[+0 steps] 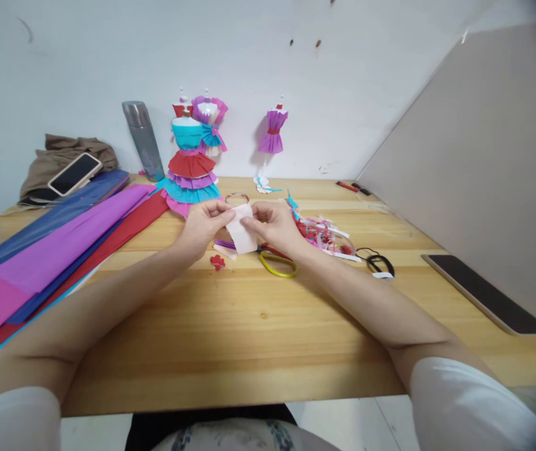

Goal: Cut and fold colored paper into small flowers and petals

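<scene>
One red flower-shaped cutout (218, 262) and one yellow-handled pair of scissors (277, 265) lie on the pale wooden table (230, 351). Just above, the person's left hand (202, 225) and right hand (275, 224) pinch one pale pink rectangular paper piece (243, 235) between them. Farther back, I count four small paper-dressed mannequins (193, 166) and one grey bottle (143, 141) near the white wall (155, 50).
</scene>
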A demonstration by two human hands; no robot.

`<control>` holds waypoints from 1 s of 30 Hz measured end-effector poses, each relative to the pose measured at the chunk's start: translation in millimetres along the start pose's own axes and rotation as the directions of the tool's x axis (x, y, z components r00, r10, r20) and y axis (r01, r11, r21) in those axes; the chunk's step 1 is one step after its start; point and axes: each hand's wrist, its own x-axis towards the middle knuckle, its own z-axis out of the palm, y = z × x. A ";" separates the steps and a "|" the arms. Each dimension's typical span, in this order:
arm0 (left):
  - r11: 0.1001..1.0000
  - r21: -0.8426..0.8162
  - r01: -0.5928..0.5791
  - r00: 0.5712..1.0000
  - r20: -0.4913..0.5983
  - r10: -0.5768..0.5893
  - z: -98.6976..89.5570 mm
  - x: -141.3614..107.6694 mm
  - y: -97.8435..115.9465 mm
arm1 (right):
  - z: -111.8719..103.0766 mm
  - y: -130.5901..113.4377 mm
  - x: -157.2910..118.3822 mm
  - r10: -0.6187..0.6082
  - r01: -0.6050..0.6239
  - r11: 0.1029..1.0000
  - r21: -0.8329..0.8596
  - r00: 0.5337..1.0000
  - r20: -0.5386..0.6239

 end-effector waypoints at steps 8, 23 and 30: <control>0.990 -0.021 0.137 0.989 0.065 -0.136 -5.0 2.9 -3.1 | 1.3 4.9 1.1 0.057 -0.062 0.993 0.104 0.997 0.045; 0.979 0.038 0.201 0.962 0.183 -0.204 -5.6 2.1 -9.3 | -0.3 -0.5 1.9 0.088 -0.088 0.975 0.204 0.996 0.009; 0.980 0.015 0.200 0.952 0.231 -0.198 -2.4 0.0 -5.3 | 0.5 1.4 3.1 0.113 -0.107 0.977 0.184 0.993 -0.027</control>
